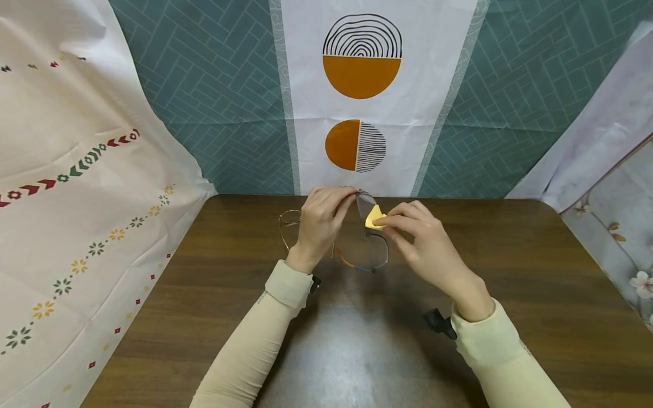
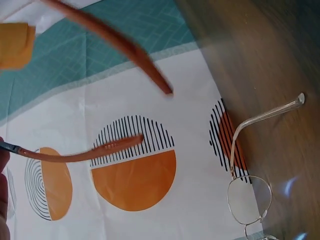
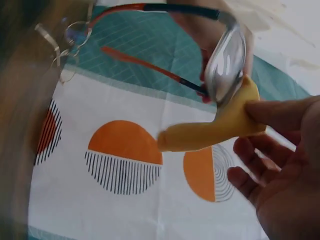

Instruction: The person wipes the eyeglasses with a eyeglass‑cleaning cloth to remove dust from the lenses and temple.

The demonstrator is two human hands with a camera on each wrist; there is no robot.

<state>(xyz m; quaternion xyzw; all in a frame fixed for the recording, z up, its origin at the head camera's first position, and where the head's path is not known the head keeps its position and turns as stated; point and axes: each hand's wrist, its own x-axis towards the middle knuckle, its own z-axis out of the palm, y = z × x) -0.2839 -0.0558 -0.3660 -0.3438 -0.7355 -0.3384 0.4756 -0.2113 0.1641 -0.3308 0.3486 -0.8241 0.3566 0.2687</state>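
My left hand [image 1: 319,224] grips a pair of eyeglasses [image 1: 378,252] with a dark front and orange temple tips, held up over the table. In the right wrist view the temples stretch away to the left and one lens [image 3: 227,62] catches the light. My right hand [image 1: 425,243] pinches a folded yellow cloth [image 1: 374,218] between thumb and fingers. That cloth [image 3: 200,136] touches the lower end of the lens. Only a sliver of the left fingers [image 2: 3,200] shows in the left wrist view, beside one temple.
Thin gold-rimmed glasses [image 1: 291,217] lie on the brown wooden table [image 1: 229,283], just left of the left hand and partly behind it. A patterned cloth backdrop [image 1: 245,102] hangs at the table's far edge. White patterned fabric [image 1: 102,226] borders the left side.
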